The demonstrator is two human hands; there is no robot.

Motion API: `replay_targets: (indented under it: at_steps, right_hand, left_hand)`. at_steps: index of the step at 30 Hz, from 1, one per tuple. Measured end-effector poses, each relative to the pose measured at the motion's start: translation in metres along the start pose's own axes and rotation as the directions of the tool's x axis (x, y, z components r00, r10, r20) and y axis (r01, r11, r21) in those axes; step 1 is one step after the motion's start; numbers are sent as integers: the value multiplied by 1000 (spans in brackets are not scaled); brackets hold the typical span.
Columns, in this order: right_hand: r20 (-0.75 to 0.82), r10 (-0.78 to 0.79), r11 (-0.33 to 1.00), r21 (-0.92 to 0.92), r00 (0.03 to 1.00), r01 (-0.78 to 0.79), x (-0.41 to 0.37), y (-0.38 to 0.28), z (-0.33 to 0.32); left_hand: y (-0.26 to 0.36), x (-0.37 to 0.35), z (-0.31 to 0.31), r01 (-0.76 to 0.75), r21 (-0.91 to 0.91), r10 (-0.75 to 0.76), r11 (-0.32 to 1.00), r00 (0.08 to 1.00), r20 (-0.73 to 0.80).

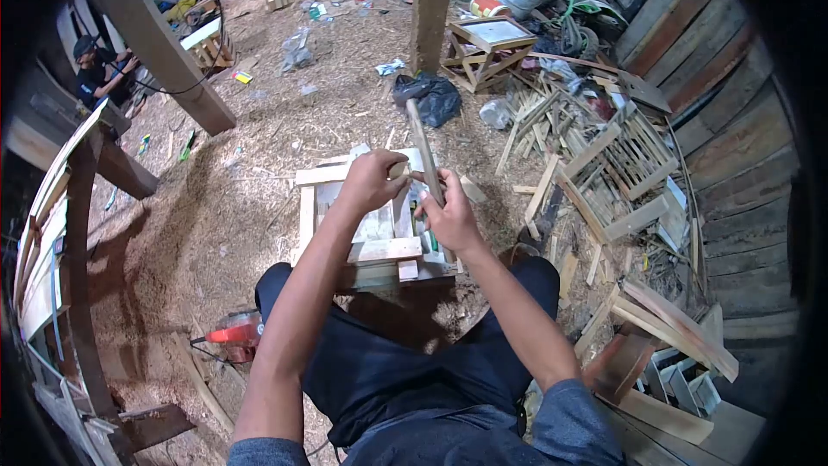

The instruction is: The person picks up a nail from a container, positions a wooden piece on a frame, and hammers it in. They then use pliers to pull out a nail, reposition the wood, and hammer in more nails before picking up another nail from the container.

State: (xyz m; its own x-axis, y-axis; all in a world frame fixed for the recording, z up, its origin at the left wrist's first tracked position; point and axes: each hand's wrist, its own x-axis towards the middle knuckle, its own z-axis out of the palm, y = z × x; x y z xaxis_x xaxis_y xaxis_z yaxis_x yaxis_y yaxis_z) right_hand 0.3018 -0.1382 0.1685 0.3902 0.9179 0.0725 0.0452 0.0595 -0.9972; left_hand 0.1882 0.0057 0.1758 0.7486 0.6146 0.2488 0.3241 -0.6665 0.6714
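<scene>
Sawdust floor [259,121] | left hand [373,179] on wooden frame [321,175] | right hand [450,217] grips stick [421,142]

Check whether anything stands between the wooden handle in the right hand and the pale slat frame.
Only the left hand, resting on the top slat of the pale wooden slat frame, beside the right hand gripping the long wooden handle. Nothing else visible intervenes.

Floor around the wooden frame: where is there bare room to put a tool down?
The sawdust floor left of the wooden frame is bare, up to the dark beam. Another free patch lies beyond the frame, before the post. Right of the frame it is crowded with scrap slats; a red power tool lies by the left knee.
</scene>
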Motion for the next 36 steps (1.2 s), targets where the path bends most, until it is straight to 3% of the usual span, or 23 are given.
replay_targets:
  at_steps: [4,8,14,16,27,29,30,31,32,33,36]
  right_hand:
    - [-21,52,984,172,998,-48,3,10,-1]
    - [45,82,990,112,996,-87,3,5,-7]
    - [111,47,984,164,993,-65,9,9,-17]
    - [104,50,973,221,993,-72,13,8,-18]
    - [138,76,959,260,987,-111,9,5,-24]
    - [101,128,982,-154,987,-111,-1,-20,-26]
    - [95,133,981,-156,987,-118,-6,-22,-30]
    - [55,-45,913,-404,998,63,-10,-24,-37]
    - [68,-225,750,-625,972,217,-14,-40,-37]
    - [31,37,805,-593,999,-12,-24,-65,-43]
    - [85,172,784,-615,981,-84,-41,-100,-56]
  left_hand:
    - [-3,0,3,16,-15,-16,1000,1000,13]
    - [0,1,0,-17,-7,17,1000,1000,10]
    - [4,0,-3,-8,45,6,999,999,46]
    - [-2,0,0,-191,64,191,979,981,5]
    - [8,2,3,-81,48,81,996,997,-9]
    - [8,3,1,-71,84,70,994,997,20]
    - [7,2,0,-62,77,60,995,998,33]
    - [8,1,0,-54,79,51,995,998,38]
    - [8,0,0,-42,83,39,996,998,40]
    - [8,-1,-1,-34,78,31,996,999,36]
    - [11,-1,0,-1,70,0,998,1000,12]
